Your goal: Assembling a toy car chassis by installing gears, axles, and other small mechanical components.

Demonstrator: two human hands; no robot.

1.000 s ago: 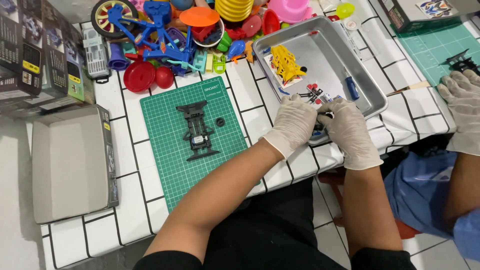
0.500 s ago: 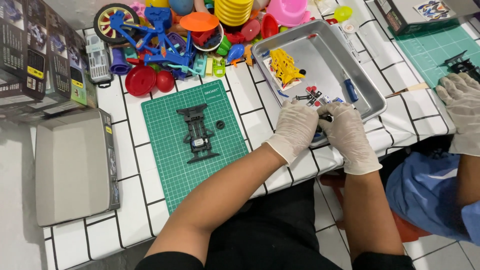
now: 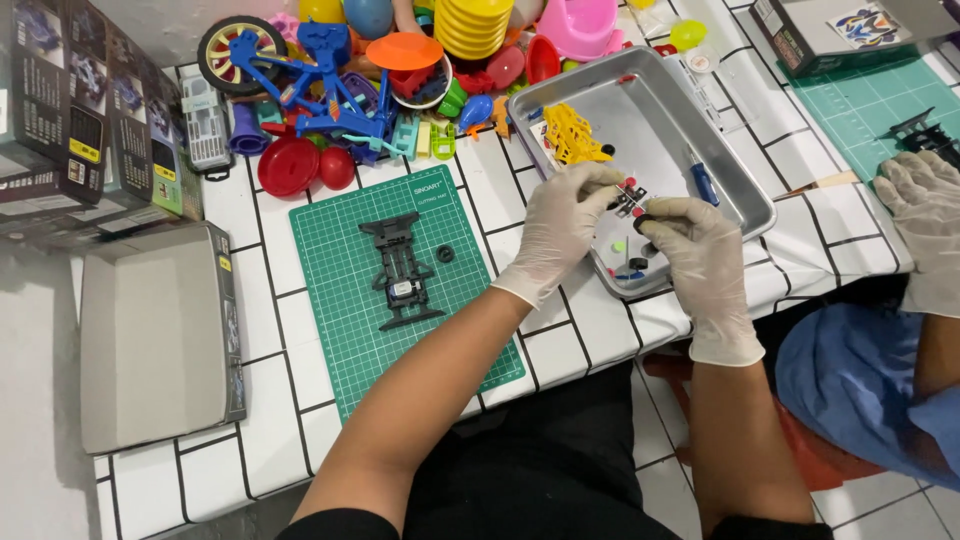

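Both gloved hands meet over the near left part of the shallow rectangular metal tray [image 3: 735, 195], which sits on the white tiled table [image 3: 480, 180]. The left hand [image 3: 562, 228] pinches a small black plastic part with red and white bits [image 3: 630, 197] between thumb and forefinger, its fingers closed on it. The right hand [image 3: 700, 262] comes in from the other side, its fingertips curled shut against a small dark piece just below that part; whether it grips a separate piece or the same assembly, I cannot tell. The small part lies between the 2 hands, touching both, with its long axis running roughly left to right from one set of fingertips to the other, so neither hand is clearly nearer. Beneath them in the tray lie a yellow plastic parts frame [image 3: 572, 133], a blue-handled screwdriver [image 3: 703, 182] and a few tiny loose bits. Well apart to the left, a black toy-car chassis [image 3: 402, 272] lies lengthwise on a green cutting mat [image 3: 340, 330], with 1 small black wheel [image 3: 445, 253] just beside it. A co-worker's gloved hand [image 3: 920, 225] rests at the right edge.
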